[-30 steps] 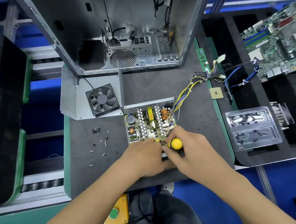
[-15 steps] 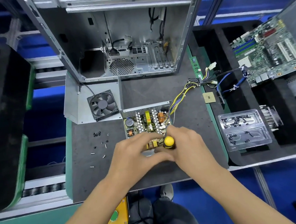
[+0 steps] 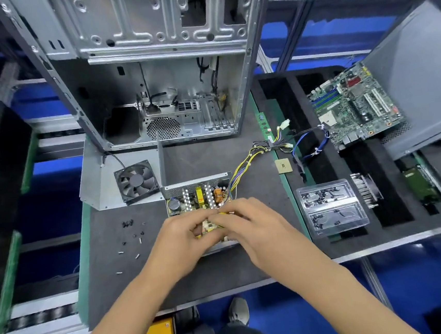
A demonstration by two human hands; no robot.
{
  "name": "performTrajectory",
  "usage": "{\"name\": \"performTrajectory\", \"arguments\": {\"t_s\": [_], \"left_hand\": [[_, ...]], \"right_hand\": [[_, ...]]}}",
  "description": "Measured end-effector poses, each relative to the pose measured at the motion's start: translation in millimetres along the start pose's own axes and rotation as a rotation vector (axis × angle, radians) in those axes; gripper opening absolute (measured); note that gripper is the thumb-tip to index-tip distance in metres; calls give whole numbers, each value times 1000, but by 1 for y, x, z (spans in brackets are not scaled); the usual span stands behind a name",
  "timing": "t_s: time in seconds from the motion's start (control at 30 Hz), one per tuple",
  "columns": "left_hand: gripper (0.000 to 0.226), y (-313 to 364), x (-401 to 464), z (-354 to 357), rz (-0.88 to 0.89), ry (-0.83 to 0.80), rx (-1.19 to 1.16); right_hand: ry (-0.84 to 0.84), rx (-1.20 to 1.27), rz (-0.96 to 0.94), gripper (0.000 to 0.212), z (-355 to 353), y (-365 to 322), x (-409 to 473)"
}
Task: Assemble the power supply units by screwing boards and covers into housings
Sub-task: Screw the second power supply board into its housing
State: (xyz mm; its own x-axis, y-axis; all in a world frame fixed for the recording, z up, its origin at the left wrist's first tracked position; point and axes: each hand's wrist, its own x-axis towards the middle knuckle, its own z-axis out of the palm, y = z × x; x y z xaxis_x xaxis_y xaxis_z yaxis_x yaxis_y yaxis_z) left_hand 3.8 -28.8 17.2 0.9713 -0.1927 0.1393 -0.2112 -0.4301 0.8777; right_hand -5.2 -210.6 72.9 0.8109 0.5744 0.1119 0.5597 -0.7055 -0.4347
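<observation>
Board (image 3: 199, 199): seated in open housing (image 3: 189, 187), mid-worktop, just near of fan (image 3: 136, 180); far half in view, near half under both hands.
Wires (image 3: 243, 164): yellow and dark bundle running from housing's far right corner out to connectors at worktop's right edge.
Left hand (image 3: 182, 233): over near left part of board, fingers curled down onto it; cannot tell whether pinching a screw or only steadying.
Right hand (image 3: 249, 226): over near right part, fingers clenched round a driver; only a sliver of yellow handle (image 3: 222, 214) showing between the hands.
Change: a second ago yellow handle knob stood plainly above right fist; now almost fully buried under fingers, and both hands sit closer together and further over board. View also tipped up, more of case (image 3: 163, 91) showing.
Meaning: probably grip reset on driver mid-screw, or shift to another board screw; board fastening judged not finished, cover not yet on.
Screws (image 3: 132, 237): loose scatter on worktop, left of hands, well apart from housing.
Tray (image 3: 331, 211): clear plastic, small parts inside, right of worktop.
Motherboard (image 3: 353, 107): far right, propped on black foam.
</observation>
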Motion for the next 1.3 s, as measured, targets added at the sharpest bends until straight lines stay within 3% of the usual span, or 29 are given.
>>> {"name": "performTrajectory", "arguments": {"t_s": [0.2, 0.33, 0.43, 0.5, 0.57, 0.67, 0.73, 0.8, 0.87, 0.9, 1.0, 1.13, 1.23, 1.3], "left_hand": [[38, -7, -1, 2, -99, -106, -102], [35, -12, -7, 14, -101, -32, -19], [53, -15, -3, 24, -125, 39, 73], [55, -15, -2, 27, -92, 51, 89], [39, -13, -3, 25, -76, 64, 87], [17, -17, -6, 23, -110, 70, 61], [15, -20, -8, 24, -104, 49, 66], [19, -18, -9, 24, -142, 42, 44], [37, -17, -9, 26, -173, 55, 25], [39, -16, -9, 26, -172, 50, 20], [17, -10, -6, 23, -166, 16, 36], [18, -11, -7, 11, -120, -110, 124], [50, -27, -19, -5, -248, -132, 161], [47, -39, -30, -12, -287, -127, 150]], "right_hand": [[-221, -180, 48, 47, -18, -10, 18], [-290, -324, 104, 26, -23, -16, 33], [-301, -464, 110, 16, -22, -21, 42], [-285, -509, 130, 17, -22, -23, 45], [-281, -458, 153, 22, -25, -22, 45], [-336, -379, 31, 39, -29, -21, 40], [-373, -383, -15, 33, -30, -21, 38], [-389, -401, -9, 21, -27, -20, 41], [-403, -421, 27, 5, -25, -21, 45], [-394, -441, 44, 9, -24, -20, 46], [-386, -481, 64, 23, -22, -15, 47], [-500, -550, -123, 12, -25, -10, 49], [-554, -655, -132, 12, -30, -8, 51], [-557, -685, -109, 18, -27, -5, 48]]}}
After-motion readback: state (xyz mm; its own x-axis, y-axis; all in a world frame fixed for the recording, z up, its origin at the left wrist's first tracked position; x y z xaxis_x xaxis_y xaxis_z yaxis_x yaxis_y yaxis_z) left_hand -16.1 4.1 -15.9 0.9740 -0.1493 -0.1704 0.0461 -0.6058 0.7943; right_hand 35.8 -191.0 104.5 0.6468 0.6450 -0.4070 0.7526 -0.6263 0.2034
